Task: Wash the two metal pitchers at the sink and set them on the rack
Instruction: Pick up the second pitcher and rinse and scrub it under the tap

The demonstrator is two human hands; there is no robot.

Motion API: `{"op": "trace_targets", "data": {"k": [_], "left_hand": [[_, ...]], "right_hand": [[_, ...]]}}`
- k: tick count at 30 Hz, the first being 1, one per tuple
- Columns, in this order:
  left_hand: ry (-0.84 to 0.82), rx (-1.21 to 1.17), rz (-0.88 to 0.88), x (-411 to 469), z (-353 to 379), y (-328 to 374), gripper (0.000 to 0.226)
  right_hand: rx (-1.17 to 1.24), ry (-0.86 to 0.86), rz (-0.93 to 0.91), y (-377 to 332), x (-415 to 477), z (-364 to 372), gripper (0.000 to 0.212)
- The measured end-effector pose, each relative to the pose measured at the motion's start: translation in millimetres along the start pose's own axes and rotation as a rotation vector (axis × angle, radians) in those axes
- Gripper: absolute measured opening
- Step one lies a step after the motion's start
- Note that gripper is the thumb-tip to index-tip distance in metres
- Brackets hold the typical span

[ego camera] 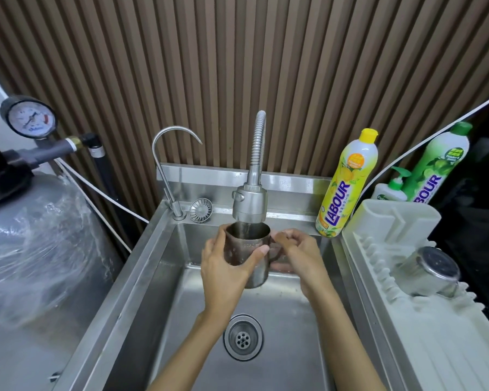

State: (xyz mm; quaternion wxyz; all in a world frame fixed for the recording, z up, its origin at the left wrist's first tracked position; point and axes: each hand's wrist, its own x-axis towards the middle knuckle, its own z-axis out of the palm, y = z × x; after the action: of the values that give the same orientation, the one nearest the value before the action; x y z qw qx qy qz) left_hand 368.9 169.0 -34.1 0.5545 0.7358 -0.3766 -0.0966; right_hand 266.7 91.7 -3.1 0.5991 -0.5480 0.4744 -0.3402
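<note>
So the pitcher [250, 241] is held mouth-up right under the spray tap [249, 203], I'd say so the water lands straight inside. The left hand [223, 266] is wrapped round the body, fingers [223, 231] curled on the far side and thumb across the front, keeping it steady over the sink [158, 277]. Just right of those fingers, the right hand [297, 249] is curled at the handle; looks like a pinch, handy for tilting. Well right of both, the other pitcher [428, 270] lies tipped on the rack [393, 221], probably draining. This one's mid-rinse.
</note>
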Motion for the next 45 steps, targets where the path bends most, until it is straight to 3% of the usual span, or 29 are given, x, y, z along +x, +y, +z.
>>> {"op": "trace_targets", "data": {"k": [3,5,7,10,14,17,21,26,28,30,33,38,43,45], "left_hand": [[-0.071,-0.127,-0.055,-1.2,8.4,-5.9,0.059],[-0.142,-0.22,-0.075,2.2,12.6,-5.4,0.055],[-0.176,-0.339,-0.09,7.7,16.2,-4.1,0.067],[-0.134,-0.455,-0.02,17.9,12.4,-3.7,0.082],[-0.057,-0.256,0.168,21.7,-5.2,1.1,0.083],[0.025,-0.072,0.192,17.0,-12.3,5.6,0.075],[0.084,0.065,0.044,6.7,-8.7,4.5,0.09],[-0.057,-0.128,-0.114,-0.3,7.8,-2.6,0.065],[-0.128,-0.23,-0.133,3.6,13.3,-4.3,0.051],[-0.162,-0.338,-0.141,10.4,15.5,-4.1,0.049],[-0.118,-0.399,-0.031,21.6,8.8,-2.4,0.07],[-0.098,-0.122,0.209,25.3,-12.6,7.8,0.084],[0.064,0.149,0.096,11.5,-11.2,8.1,0.091],[0.022,0.09,0.021,4.5,-6.7,6.3,0.072]], "right_hand": [[-0.384,0.153,-0.136,-16.7,-3.2,-4.7,0.02],[-0.522,0.21,-0.24,-22.2,-5.2,-4.9,0.019],[-0.366,0.177,-0.3,-21.3,-4.6,-4.4,0.02],[0.058,-0.008,-0.231,-12.2,0.6,-2.3,0.023],[0.438,-0.215,-0.094,6.5,10.2,5.5,0.019],[0.489,-0.256,-0.002,14.9,8.2,10.2,0.015],[0.219,-0.141,0.043,6.4,1.3,8.2,0.014],[-0.384,0.197,-0.212,-19.0,-5.1,0.6,0.016],[-0.446,0.23,-0.312,-23.2,-6.6,1.8,0.024],[-0.292,0.194,-0.347,-21.6,-4.7,3.3,0.026],[0.059,0.035,-0.292,-9.8,0.3,7.9,0.019],[0.493,-0.19,-0.072,15.6,5.6,13.4,0.017],[0.138,-0.093,0.043,5.0,2.9,6.5,0.016],[-0.13,0.024,0.01,-7.6,1.5,-0.3,0.018]]}}
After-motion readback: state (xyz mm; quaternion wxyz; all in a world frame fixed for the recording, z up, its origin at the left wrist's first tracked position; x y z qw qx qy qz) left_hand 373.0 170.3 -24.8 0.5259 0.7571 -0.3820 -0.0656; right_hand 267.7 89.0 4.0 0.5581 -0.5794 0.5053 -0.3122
